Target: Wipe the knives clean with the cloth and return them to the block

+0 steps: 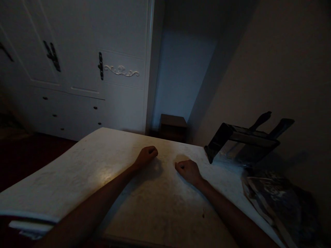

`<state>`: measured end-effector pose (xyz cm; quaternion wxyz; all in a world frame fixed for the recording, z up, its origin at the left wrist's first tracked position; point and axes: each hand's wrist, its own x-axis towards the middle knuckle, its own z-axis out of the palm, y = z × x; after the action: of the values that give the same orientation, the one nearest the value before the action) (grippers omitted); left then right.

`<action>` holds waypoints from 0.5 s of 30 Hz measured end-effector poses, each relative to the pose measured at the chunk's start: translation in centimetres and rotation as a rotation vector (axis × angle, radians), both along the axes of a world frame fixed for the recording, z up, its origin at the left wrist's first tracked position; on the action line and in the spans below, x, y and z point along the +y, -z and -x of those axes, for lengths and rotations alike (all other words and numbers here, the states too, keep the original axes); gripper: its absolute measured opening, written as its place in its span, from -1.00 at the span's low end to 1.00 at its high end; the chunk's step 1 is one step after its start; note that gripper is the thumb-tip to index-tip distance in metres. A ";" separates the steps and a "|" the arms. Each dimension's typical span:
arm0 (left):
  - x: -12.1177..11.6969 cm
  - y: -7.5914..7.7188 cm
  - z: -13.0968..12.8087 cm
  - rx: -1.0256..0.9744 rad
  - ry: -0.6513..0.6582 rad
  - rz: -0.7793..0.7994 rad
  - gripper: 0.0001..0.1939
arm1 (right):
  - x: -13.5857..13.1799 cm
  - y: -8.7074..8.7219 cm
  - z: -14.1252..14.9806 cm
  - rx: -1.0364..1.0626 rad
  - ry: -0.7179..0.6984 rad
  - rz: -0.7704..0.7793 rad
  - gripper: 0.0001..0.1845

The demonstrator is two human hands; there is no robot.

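Both of my hands are curled into loose fists over a pale, marbled table (160,206). My left hand (146,156) is left of the middle, toward the far edge, with its fingers folded in and no object showing in it. A short gap to the right is my right hand (188,170), likewise closed, its thumb side turned toward the left hand. Nothing shows in its grip either. The hands are apart and cast shadows on the tabletop. A small dark speck (203,216) lies beside my right forearm.
A black knife block (245,141) with dark handles stands at the table's right, near the wall. In front of it lies a crumpled bag or cloth (279,199). Beyond the table are a white wardrobe (124,100) and a small brown cabinet (173,121). The room is dim.
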<state>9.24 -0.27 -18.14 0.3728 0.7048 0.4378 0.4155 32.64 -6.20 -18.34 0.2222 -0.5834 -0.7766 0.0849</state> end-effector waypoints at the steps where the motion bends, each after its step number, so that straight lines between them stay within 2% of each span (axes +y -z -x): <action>1: -0.1 -0.1 0.0 0.008 0.013 -0.007 -0.74 | -0.2 -0.1 0.0 -0.032 -0.011 -0.003 -0.48; 5: -0.4 -0.2 0.1 0.000 0.064 0.000 -0.72 | -0.5 -0.1 -0.2 -0.062 -0.049 -0.002 -0.47; 15: -1.2 -0.7 0.3 0.061 0.093 -0.009 -0.69 | -1.2 -0.1 -0.7 0.004 -0.064 0.008 -0.47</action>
<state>8.96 -1.49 -17.41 0.3751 0.7382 0.4141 0.3780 33.33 -7.35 -18.20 0.2186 -0.5590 -0.7941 0.0962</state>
